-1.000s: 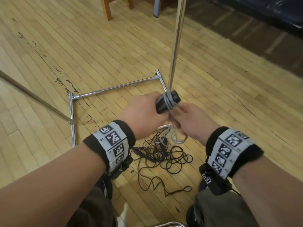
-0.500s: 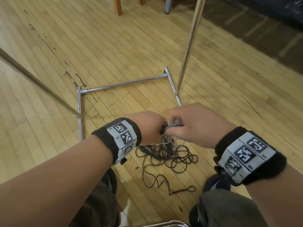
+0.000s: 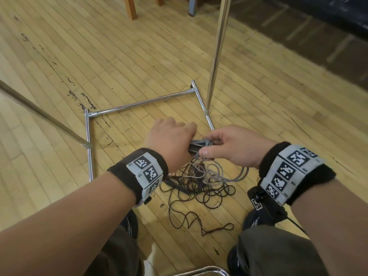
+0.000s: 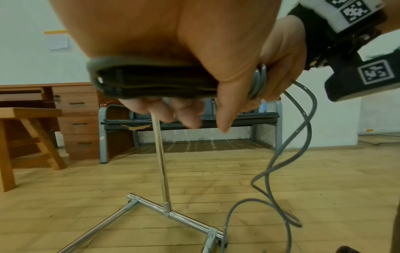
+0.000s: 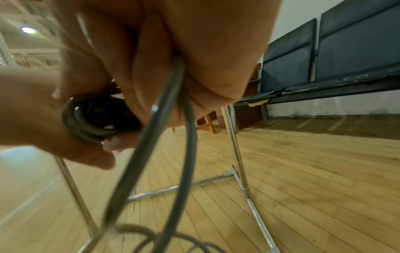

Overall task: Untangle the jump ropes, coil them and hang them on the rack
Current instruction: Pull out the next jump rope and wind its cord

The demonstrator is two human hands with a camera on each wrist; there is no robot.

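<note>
Head view: left hand [image 3: 170, 142] closed around the black handles [image 3: 194, 147], near the middle of the scene, above the floor. Right hand [image 3: 232, 147] pinching the grey rope [image 3: 225, 177] at the handles, a few grey turns already wound around them. Loose grey loops hanging below, just above the dark tangle [image 3: 201, 193] lying on the wooden floor [image 3: 99, 56]. Chrome rack [image 3: 216, 56] standing just beyond, its pole upright at far right, its base bars flat on the floor.

Left wrist view: fingers [image 4: 188, 118] curled under the handles [image 4: 151, 82], grey turns [image 4: 258, 80] packed at the right end, rope falling away in a free curve.

Right wrist view: rope [image 5: 173, 95] coming out between thumb and fingers, handle end [image 5: 95, 118] held by the other hand at left.

Step in hand, probably: winding the grey rope on its handles. Next: more turns with steady tension, slack kept free of the dark tangle, then tail secured and bundle hung on the rack.
</note>
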